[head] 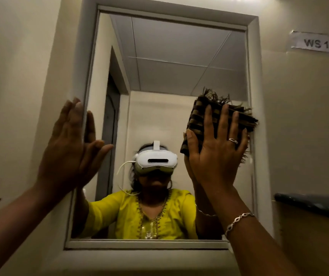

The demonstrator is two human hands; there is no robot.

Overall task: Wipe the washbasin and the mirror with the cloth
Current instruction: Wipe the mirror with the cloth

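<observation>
A: State of right hand [217, 152]?
B: Flat, fingers spread, pressing cloth [197, 120] onto mirror [169, 76]. Cloth sits under the palm and pokes out past the fingertips.
A: And left hand [70, 150]?
B: Fingers straight, flat on frame [78, 56].

Right hand [216, 158] presses cloth [196, 121] flat against mirror [169, 76].

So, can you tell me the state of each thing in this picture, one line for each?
mirror: upright in its frame on the wall.
cloth: folded, frayed at the top, pressed flat against the mirror's right side.
right hand: open, fingers spread, pressing the cloth onto the mirror.
left hand: open, fingers straight, resting flat on the mirror's left edge.
label: stuck to the wall, reads WS 13.
</observation>
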